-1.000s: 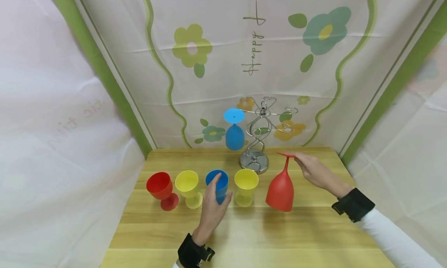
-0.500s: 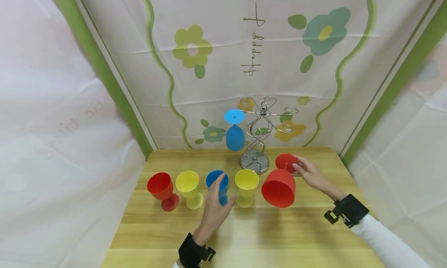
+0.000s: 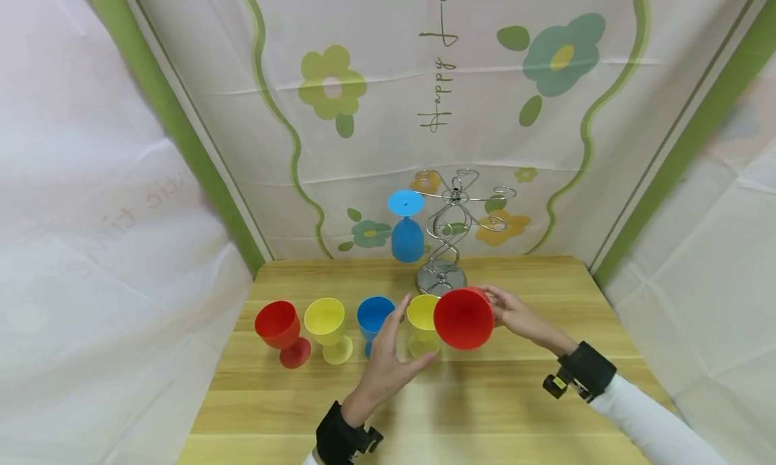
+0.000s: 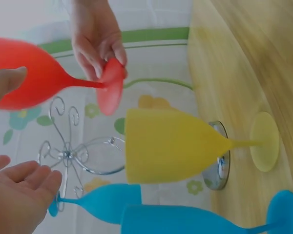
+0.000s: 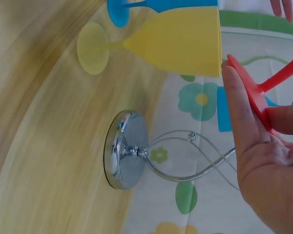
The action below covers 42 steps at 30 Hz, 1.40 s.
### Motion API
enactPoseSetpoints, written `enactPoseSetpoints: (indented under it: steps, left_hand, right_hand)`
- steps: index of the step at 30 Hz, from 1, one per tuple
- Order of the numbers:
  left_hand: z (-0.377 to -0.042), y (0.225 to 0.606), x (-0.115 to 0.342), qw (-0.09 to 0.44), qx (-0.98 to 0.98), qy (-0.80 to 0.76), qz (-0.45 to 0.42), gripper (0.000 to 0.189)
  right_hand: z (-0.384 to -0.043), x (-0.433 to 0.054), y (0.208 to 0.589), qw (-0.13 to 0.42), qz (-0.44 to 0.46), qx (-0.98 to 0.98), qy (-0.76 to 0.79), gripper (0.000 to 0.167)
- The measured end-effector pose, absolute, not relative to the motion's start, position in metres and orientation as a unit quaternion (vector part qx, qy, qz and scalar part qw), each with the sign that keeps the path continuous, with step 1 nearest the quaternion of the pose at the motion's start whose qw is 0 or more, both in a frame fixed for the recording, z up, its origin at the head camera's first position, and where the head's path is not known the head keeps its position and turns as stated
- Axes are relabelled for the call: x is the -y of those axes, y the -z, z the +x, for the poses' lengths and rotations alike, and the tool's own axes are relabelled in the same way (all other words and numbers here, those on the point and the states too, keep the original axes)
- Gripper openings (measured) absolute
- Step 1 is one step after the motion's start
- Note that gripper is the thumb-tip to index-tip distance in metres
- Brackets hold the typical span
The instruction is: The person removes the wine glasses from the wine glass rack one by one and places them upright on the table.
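Note:
My right hand point(image 3: 515, 315) pinches a red goblet point(image 3: 463, 319) by its foot, thumb on one face and fingers on the other. The goblet is raised over the table, its open mouth facing me in the head view. My left hand point(image 3: 389, 357) has its thumb and fingers spread apart, close by the red bowl and holding nothing. In the left wrist view the red goblet point(image 4: 29, 73) shows from the side, near the left thumb. Behind the hands, a yellow goblet point(image 3: 422, 310) and a blue goblet point(image 3: 374, 315) stand upright, partly covered by the left hand.
A chrome stemware rack point(image 3: 448, 236) with curled arms stands at the back; a blue goblet point(image 3: 407, 239) hangs upside down from its left arm. Another yellow goblet point(image 3: 325, 320) and a red goblet point(image 3: 279, 325) stand at left on the wooden table point(image 3: 273, 411). Printed cloth surrounds it.
My right hand has moved left with the red goblet, tipping its mouth up toward me. My left hand has shifted right, away from the standing blue goblet toward the red one.

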<state>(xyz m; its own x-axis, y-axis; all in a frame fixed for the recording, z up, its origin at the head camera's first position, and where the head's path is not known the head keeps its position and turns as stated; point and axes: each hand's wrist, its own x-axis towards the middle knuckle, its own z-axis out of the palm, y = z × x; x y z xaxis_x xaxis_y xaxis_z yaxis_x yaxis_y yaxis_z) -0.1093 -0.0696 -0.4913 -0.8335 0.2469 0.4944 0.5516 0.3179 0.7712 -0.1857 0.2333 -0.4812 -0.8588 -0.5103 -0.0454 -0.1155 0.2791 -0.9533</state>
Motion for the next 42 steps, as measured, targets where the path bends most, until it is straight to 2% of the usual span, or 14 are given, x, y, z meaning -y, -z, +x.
enactPoseSetpoints:
  steps: [10,37,42]
  left_hand:
    - [-0.106,0.482,0.059,0.105,0.748,0.595,-0.276,0.095]
    - [-0.106,0.475,0.043,0.113,0.728,0.594,-0.324,0.093]
    - [-0.108,0.476,0.043,0.127,0.723,0.592,-0.332,0.092]
  right_hand:
    - [-0.182,-0.224,0.489,0.213,-0.213,-0.757,0.580,0.061]
    - [-0.171,-0.231,0.499,0.228,-0.203,-0.760,0.573,0.061]
    - [-0.171,-0.231,0.499,0.232,-0.206,-0.757,0.575,0.061]
